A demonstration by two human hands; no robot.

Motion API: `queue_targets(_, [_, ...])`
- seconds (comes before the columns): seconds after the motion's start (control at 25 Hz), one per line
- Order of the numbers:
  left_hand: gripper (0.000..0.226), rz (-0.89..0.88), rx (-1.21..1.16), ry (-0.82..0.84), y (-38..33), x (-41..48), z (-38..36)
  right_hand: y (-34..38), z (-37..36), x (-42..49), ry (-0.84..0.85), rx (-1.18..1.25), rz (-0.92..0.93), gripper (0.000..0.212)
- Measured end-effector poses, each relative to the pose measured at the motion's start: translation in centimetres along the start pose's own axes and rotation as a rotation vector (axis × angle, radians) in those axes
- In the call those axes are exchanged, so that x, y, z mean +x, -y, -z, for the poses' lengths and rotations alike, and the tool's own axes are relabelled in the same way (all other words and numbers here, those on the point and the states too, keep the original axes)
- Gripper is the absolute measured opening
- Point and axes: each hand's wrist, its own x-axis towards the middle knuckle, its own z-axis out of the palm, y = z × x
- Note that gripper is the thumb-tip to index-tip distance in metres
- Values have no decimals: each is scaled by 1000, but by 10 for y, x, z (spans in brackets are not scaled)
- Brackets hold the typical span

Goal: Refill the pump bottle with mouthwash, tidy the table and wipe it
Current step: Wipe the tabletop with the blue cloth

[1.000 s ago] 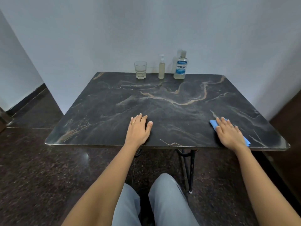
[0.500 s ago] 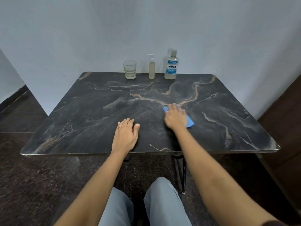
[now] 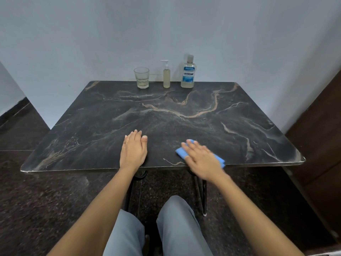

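As two hands press, perhaps one cloth

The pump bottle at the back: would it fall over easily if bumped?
Probably yes: the pump bottle is tall and slim on a narrow base, so a push near its pump head would likely tip it. It looks nearly full of pale liquid, which should steady it a little. Tipped, its round body might roll on the smooth table.
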Motion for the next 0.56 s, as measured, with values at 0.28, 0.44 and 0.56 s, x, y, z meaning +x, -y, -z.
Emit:
queue_targets(0.28, [57,-8,-59,88,0,4,6,-167,43,18,-102,4,-570,53])
queue_targets(0.44, [59,-58,-11,77,21,29,18,-180,50,84,-173,31,-726,54])
queue_targets(0.56, [56,-45,114,51,51,54,23,-161,48,135,-147,48,-760,54])
